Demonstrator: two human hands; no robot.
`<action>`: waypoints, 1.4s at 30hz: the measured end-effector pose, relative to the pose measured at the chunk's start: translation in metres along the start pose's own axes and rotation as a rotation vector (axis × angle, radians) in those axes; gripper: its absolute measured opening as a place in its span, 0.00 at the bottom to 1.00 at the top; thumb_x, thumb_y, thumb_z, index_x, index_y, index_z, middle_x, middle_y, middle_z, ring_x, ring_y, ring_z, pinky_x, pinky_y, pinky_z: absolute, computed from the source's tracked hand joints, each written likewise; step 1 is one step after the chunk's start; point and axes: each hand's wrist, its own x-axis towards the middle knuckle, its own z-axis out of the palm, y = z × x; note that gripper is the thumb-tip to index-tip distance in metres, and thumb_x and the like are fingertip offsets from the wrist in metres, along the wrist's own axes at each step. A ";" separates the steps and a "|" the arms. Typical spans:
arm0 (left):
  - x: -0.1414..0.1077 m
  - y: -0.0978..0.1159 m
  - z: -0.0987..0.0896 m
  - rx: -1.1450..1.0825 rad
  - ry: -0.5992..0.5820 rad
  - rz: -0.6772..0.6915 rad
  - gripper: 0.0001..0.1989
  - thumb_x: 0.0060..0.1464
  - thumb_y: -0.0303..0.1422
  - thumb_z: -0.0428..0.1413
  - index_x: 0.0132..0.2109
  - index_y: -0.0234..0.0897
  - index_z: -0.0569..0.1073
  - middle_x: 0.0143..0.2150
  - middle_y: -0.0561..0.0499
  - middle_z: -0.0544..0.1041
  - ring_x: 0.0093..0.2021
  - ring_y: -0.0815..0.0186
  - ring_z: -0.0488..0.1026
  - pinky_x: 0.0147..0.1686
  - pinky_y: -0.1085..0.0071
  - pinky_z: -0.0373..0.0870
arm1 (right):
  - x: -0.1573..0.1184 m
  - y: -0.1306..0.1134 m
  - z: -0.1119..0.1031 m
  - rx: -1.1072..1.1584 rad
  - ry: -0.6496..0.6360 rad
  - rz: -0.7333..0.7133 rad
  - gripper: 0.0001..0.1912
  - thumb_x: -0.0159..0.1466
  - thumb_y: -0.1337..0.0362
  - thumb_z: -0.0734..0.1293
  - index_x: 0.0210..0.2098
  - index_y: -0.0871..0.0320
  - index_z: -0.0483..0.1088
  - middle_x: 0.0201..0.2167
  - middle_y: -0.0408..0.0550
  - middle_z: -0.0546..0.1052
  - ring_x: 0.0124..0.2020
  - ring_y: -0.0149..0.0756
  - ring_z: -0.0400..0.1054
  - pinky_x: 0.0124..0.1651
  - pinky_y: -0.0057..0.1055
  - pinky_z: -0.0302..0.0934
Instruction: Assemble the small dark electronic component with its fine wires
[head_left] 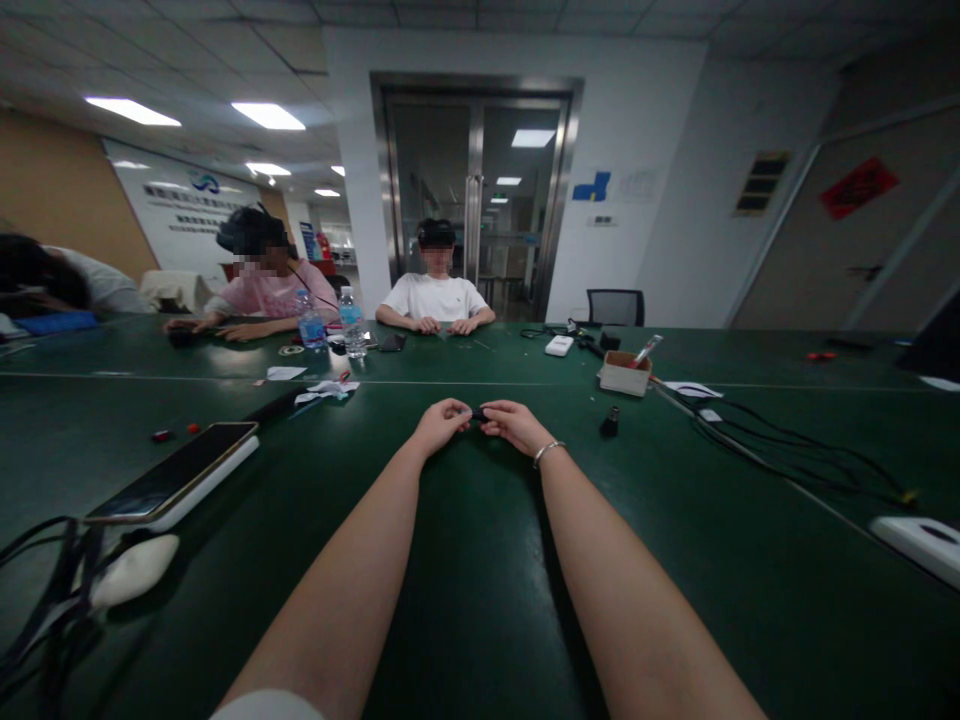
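Observation:
Both arms stretch forward over the dark green table (480, 560). My left hand (442, 425) is closed, its thumb and fingers pinching one end of a small dark object (477, 414). My right hand (516, 426), with a silver bracelet (549, 453) on the wrist, pinches the other end. Fingertips cover most of the piece, so its kind does not show. To the right of my right hand stands a small black bottle-like item (610, 422).
At left lie a phone (180, 470) on a white block, cables and a white mouse-like object (135, 572). A small box (625, 374) holding a few items stands right of centre, near black cables (795, 455). Across the table are water bottles (351, 322) and seated people.

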 end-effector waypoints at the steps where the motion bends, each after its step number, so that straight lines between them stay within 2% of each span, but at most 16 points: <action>1: 0.000 0.001 0.000 -0.004 -0.005 0.005 0.14 0.44 0.37 0.62 0.36 0.32 0.71 0.24 0.51 0.74 0.25 0.70 0.69 0.29 0.72 0.65 | 0.000 0.000 0.000 0.002 -0.002 -0.003 0.07 0.55 0.75 0.70 0.34 0.65 0.71 0.25 0.49 0.76 0.23 0.29 0.71 0.26 0.24 0.68; 14: 0.005 -0.012 -0.004 0.185 -0.008 0.020 0.18 0.50 0.47 0.53 0.30 0.35 0.72 0.24 0.52 0.73 0.25 0.69 0.69 0.29 0.72 0.64 | 0.000 0.000 -0.002 -0.018 -0.020 0.015 0.07 0.56 0.76 0.69 0.35 0.67 0.71 0.25 0.50 0.76 0.23 0.29 0.72 0.25 0.22 0.68; 20: 0.004 -0.012 -0.004 0.278 0.022 0.053 0.20 0.51 0.49 0.51 0.29 0.35 0.74 0.25 0.50 0.74 0.26 0.67 0.70 0.30 0.72 0.64 | -0.001 -0.001 -0.001 -0.015 -0.025 0.008 0.07 0.56 0.77 0.68 0.35 0.66 0.71 0.24 0.49 0.76 0.23 0.28 0.72 0.26 0.22 0.68; 25: 0.003 -0.011 -0.001 0.169 0.072 0.069 0.16 0.49 0.44 0.55 0.38 0.36 0.72 0.27 0.52 0.74 0.26 0.69 0.69 0.29 0.73 0.64 | 0.000 0.000 0.000 -0.017 -0.006 0.006 0.06 0.56 0.76 0.68 0.34 0.66 0.71 0.23 0.48 0.76 0.22 0.28 0.72 0.26 0.22 0.68; 32: 0.002 -0.009 0.000 0.066 0.043 0.051 0.13 0.46 0.38 0.59 0.36 0.34 0.69 0.27 0.51 0.74 0.27 0.69 0.69 0.29 0.73 0.64 | 0.002 0.002 -0.002 0.006 -0.003 -0.015 0.06 0.55 0.75 0.70 0.34 0.66 0.71 0.24 0.50 0.76 0.23 0.31 0.71 0.25 0.25 0.68; 42: 0.002 -0.007 -0.001 0.189 0.053 0.010 0.17 0.51 0.46 0.53 0.32 0.35 0.70 0.26 0.51 0.75 0.26 0.68 0.70 0.29 0.72 0.64 | 0.000 0.000 -0.001 -0.010 0.010 -0.005 0.05 0.56 0.75 0.69 0.34 0.67 0.71 0.24 0.50 0.76 0.23 0.30 0.71 0.26 0.24 0.68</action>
